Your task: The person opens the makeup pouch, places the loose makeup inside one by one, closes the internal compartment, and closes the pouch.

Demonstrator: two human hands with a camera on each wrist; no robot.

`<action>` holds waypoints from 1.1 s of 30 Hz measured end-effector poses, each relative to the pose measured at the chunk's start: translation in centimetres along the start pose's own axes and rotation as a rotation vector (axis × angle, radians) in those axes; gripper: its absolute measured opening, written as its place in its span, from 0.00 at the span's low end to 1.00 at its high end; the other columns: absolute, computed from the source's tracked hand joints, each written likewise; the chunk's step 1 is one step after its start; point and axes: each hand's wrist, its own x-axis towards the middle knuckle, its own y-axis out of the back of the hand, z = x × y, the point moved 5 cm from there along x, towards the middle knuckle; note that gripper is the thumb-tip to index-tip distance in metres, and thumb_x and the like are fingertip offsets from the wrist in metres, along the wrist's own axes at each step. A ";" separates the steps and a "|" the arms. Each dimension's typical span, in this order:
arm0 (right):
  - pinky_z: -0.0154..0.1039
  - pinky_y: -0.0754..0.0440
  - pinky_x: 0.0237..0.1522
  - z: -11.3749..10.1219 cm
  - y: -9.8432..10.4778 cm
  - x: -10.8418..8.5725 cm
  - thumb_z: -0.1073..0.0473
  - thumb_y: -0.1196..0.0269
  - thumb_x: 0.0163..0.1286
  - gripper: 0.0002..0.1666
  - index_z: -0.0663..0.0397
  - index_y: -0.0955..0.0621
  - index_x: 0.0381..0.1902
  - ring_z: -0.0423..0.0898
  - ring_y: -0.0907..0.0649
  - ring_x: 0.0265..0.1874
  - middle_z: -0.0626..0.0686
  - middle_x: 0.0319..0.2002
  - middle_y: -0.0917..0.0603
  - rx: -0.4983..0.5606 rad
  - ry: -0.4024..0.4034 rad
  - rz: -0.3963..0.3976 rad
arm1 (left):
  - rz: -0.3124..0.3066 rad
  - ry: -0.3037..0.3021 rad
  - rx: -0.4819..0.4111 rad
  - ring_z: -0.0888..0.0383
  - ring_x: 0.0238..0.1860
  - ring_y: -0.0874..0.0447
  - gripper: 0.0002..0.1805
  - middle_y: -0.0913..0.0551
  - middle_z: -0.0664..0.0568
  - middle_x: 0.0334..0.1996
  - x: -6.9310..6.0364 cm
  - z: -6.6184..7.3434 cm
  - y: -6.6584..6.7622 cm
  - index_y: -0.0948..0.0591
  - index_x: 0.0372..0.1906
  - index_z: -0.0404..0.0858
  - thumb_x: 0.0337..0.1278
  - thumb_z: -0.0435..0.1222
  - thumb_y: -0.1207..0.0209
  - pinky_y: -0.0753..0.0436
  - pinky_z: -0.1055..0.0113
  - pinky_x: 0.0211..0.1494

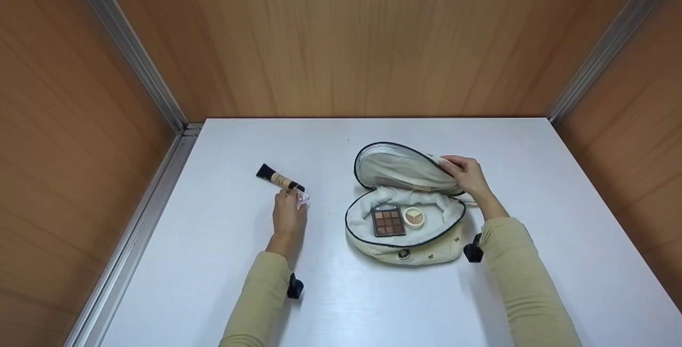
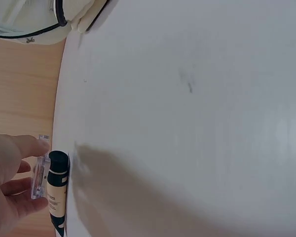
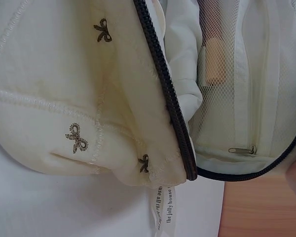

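Apparently a pick-up step is unfolding: the left hand (image 1: 287, 214) is pinching a clear plastic case (image 2: 39, 180) between slightly parted thumb and bent fingers, beside the squeeze tube (image 1: 281, 180), while the right hand (image 1: 471, 176) is gripping the edge of the quilted cosmetic pouch's (image 1: 447, 245) raised lid (image 1: 399, 168). Next, the case is probably needing a careful lift, lid held up; soft padded lining (image 1: 439, 219) is cradling a square eyeshadow palette (image 1: 389, 222) and round pot (image 1: 414, 218).

Cream fabric pouch with black zip trim (image 1: 381, 251): unzipped, lid raised by right hand (image 1: 471, 177). Small clear plastic case (image 2: 40, 174): pinched in left hand (image 1: 288, 215), just beside beige, black-ended tube (image 1: 281, 179), lying diagonally.
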 end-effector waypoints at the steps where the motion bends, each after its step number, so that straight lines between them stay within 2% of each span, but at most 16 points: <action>1: 0.25 0.30 0.42 0.0 0.0 0.0 0.59 0.43 0.63 0.20 0.71 0.23 0.46 0.39 0.23 0.40 0.66 0.44 0.22 -0.008 0.003 0.001 | -0.001 -0.004 -0.004 0.45 0.51 0.31 0.20 0.29 0.37 0.47 0.0 0.2 0.0 0.26 0.49 0.26 0.49 0.30 0.40 0.30 0.59 0.52; 8: 0.29 0.29 0.43 0.3 0.0 0.1 0.56 0.44 0.63 0.21 0.69 0.23 0.46 0.38 0.23 0.39 0.65 0.44 0.22 -0.016 -0.007 -0.017 | 0.002 -0.038 0.025 0.43 0.51 0.30 0.22 0.29 0.35 0.49 -0.2 1.4 0.2 0.25 0.48 0.26 0.45 0.32 0.37 0.29 0.59 0.52; 15: 0.33 0.29 0.46 0.4 0.0 0.1 0.54 0.44 0.64 0.22 0.69 0.23 0.47 0.38 0.23 0.40 0.64 0.45 0.22 -0.022 -0.018 -0.020 | -0.004 -0.049 -0.007 0.44 0.51 0.29 0.23 0.27 0.36 0.47 -0.8 2.7 0.0 0.25 0.48 0.25 0.44 0.31 0.36 0.29 0.60 0.53; 19: 0.31 0.30 0.46 0.3 0.1 0.2 0.56 0.43 0.63 0.21 0.70 0.23 0.46 0.35 0.24 0.39 0.65 0.44 0.22 -0.020 -0.015 -0.008 | -0.002 -0.056 -0.023 0.44 0.51 0.29 0.23 0.27 0.36 0.47 -1.2 3.6 -0.1 0.25 0.48 0.26 0.43 0.31 0.36 0.29 0.60 0.53; 22: 0.27 0.31 0.44 -0.3 0.1 0.0 0.59 0.43 0.63 0.20 0.71 0.23 0.45 0.35 0.24 0.39 0.65 0.44 0.22 -0.003 -0.017 -0.010 | -0.007 -0.056 -0.024 0.45 0.51 0.29 0.23 0.27 0.37 0.47 -1.4 4.3 -0.2 0.25 0.48 0.26 0.43 0.32 0.36 0.29 0.60 0.53; 25: 0.24 0.31 0.42 -1.7 0.1 -0.5 0.63 0.44 0.63 0.18 0.74 0.24 0.45 0.38 0.24 0.39 0.68 0.44 0.23 0.008 -0.016 -0.011 | -0.018 -0.059 -0.037 0.46 0.50 0.28 0.24 0.26 0.38 0.46 -1.7 5.0 -0.4 0.25 0.49 0.27 0.43 0.32 0.35 0.29 0.61 0.52; 29: 0.25 0.31 0.41 -2.7 0.0 -0.9 0.66 0.45 0.63 0.16 0.77 0.25 0.45 0.43 0.23 0.40 0.70 0.43 0.24 0.007 -0.011 -0.008 | -0.016 -0.080 -0.046 0.47 0.48 0.27 0.24 0.26 0.39 0.45 -2.0 5.9 -0.7 0.24 0.48 0.27 0.42 0.32 0.35 0.28 0.61 0.52; 33: 0.27 0.30 0.43 -1.2 0.0 -0.4 0.61 0.45 0.64 0.18 0.73 0.24 0.46 0.39 0.23 0.39 0.67 0.44 0.22 -0.007 -0.023 -0.015 | 0.007 -0.121 -0.055 0.47 0.45 0.26 0.23 0.24 0.39 0.43 -2.3 6.8 -1.1 0.23 0.46 0.27 0.41 0.33 0.34 0.27 0.60 0.49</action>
